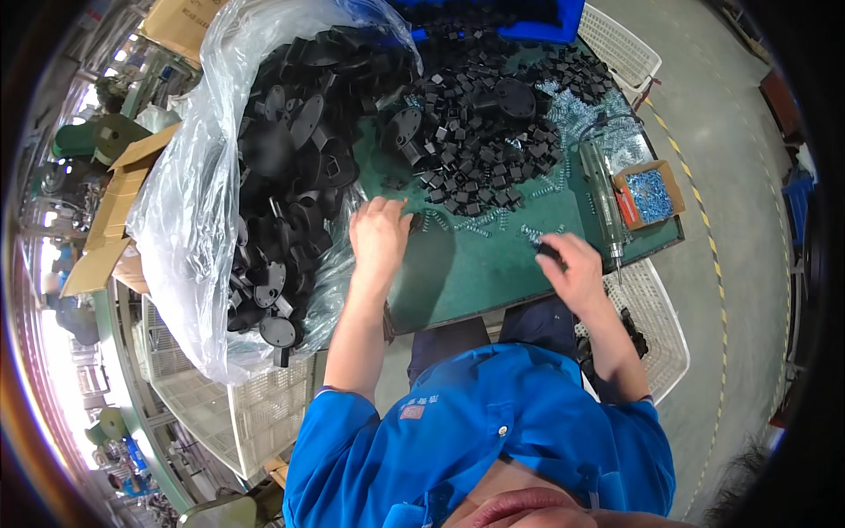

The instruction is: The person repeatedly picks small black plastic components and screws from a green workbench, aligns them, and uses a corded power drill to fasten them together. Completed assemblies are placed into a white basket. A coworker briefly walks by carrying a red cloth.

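My left hand [378, 232] is over the green tabletop, beside the clear plastic bag. Its fingers are curled, and a dark bit shows by the thumb side, too hidden to name. Toward the right of the table, my right hand [574, 271] pinches a small black plastic piece [549, 253] between thumb and fingers. Several loose metal springs [475, 231] lie between the hands. Beyond them rises a heap of small black plastic blocks [475, 167]. A larger black part with a round, holed plate [407, 128] rests at the heap's left side.
Left, the plastic bag [180, 229] holds many round-plated black parts [304, 167]. Right, a power screwdriver [604, 198] lies beside a cardboard box of bluish screws [650, 195]. More springs [585, 114] are piled far right. A blue bin [550, 26] stands behind; a white basket [664, 330] sits below the right edge.
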The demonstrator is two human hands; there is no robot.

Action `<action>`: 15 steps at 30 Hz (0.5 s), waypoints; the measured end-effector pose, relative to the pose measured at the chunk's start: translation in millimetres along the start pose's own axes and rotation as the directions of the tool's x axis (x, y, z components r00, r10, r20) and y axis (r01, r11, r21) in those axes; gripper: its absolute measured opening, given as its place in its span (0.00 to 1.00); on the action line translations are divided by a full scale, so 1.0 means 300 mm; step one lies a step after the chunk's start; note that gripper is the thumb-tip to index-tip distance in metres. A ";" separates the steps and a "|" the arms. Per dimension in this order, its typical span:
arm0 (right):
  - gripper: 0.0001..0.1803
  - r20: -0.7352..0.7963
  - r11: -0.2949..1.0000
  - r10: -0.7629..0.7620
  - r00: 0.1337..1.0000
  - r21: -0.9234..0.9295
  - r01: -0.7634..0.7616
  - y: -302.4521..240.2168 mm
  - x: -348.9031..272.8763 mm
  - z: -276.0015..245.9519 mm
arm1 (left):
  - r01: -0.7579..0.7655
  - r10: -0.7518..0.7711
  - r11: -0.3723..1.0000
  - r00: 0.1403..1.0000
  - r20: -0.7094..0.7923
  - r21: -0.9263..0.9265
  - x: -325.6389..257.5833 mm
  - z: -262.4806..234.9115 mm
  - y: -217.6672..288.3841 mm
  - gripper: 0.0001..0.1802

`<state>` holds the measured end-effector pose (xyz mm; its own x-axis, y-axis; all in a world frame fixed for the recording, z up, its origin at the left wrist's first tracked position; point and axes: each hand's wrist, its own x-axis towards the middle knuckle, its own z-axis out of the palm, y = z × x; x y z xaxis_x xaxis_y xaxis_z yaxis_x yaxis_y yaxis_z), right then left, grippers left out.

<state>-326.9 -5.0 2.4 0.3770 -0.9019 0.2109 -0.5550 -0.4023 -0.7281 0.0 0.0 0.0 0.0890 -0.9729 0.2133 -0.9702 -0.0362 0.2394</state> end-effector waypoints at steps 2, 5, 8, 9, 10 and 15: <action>0.15 -0.026 0.998 -0.048 0.998 -0.033 0.048 -0.019 -0.039 0.009 | 0.084 -0.082 0.993 0.996 0.036 -0.084 0.009 -0.002 0.003 0.18; 0.17 0.000 0.997 -0.016 1.000 0.080 0.015 0.022 -0.091 0.076 | -0.038 0.035 0.999 0.988 0.149 0.014 -0.054 0.061 0.011 0.22; 0.15 -0.066 0.976 -0.203 0.977 0.066 0.207 0.020 0.011 0.071 | -0.035 0.035 0.999 0.999 0.003 -0.003 -0.004 0.076 -0.006 0.19; 0.15 -0.052 0.972 -0.214 0.975 0.087 0.218 0.017 -0.001 0.068 | -0.021 0.021 1.000 1.000 0.007 -0.015 -0.018 0.072 0.005 0.19; 0.15 -0.015 0.977 -0.195 0.981 0.086 0.196 0.013 -0.011 0.060 | -0.018 0.017 1.000 1.000 -0.021 -0.020 -0.017 0.068 0.017 0.18; 0.14 -0.005 0.975 -0.214 0.977 0.063 0.214 0.029 -0.058 0.078 | -0.170 0.174 0.983 0.982 -0.071 0.065 -0.020 0.071 0.058 0.17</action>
<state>-321.0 10.8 -23.0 0.4831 -0.7958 0.3651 -0.4139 -0.5750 -0.7057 -22.1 0.3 -17.2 -0.0659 -0.9457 0.3184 -0.9837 0.1150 0.1380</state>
